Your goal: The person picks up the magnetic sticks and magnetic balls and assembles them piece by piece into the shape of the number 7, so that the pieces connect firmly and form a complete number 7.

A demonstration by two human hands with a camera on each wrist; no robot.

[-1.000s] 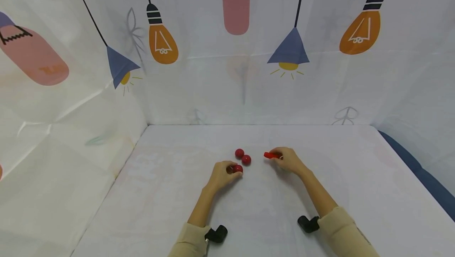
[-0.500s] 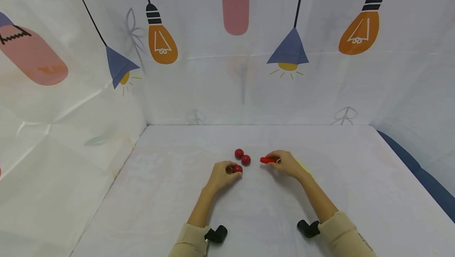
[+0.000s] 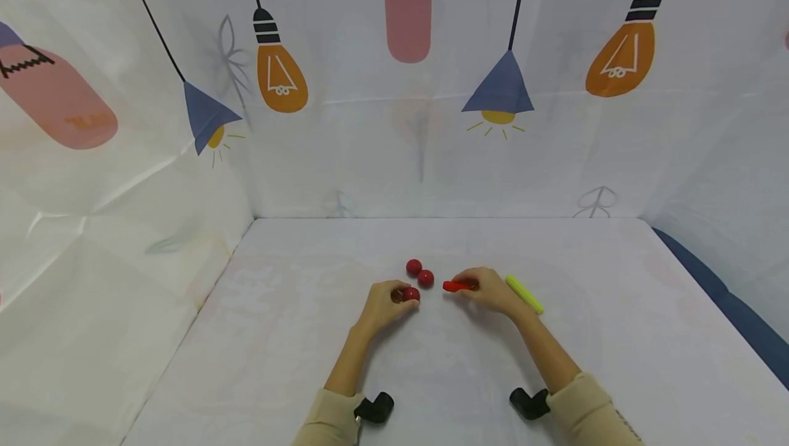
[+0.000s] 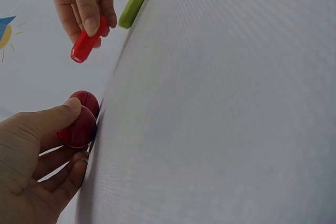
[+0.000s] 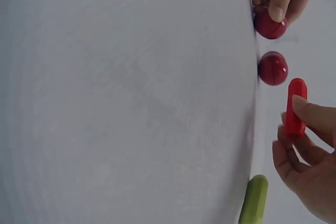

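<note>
My left hand [image 3: 383,303] grips a dark red ball [image 3: 410,294] on the white table, thumb and fingers round its sides; the left wrist view shows the thumb against this ball [image 4: 80,128]. Two more red balls [image 3: 414,267] [image 3: 425,279] lie just beyond it. My right hand [image 3: 488,288] pinches a short bright red stick [image 3: 455,286] to the right of the balls. In the right wrist view the red stick [image 5: 296,109] is between thumb and fingers, seemingly raised off the table. A yellow-green stick [image 3: 524,294] lies on the table, right of my right hand.
The white table [image 3: 296,247] reaches back to a white sheet [image 3: 345,158] printed with lamps and bulbs. More sheet hangs at the left side. Dark blue cloth [image 3: 727,295] shows past the right edge. A black device [image 3: 376,407] is at each cuff.
My right hand has moved left and towards me with the red stick, nearer the balls. The yellow-green stick has come into sight from behind it. My left hand has kept its hold.
</note>
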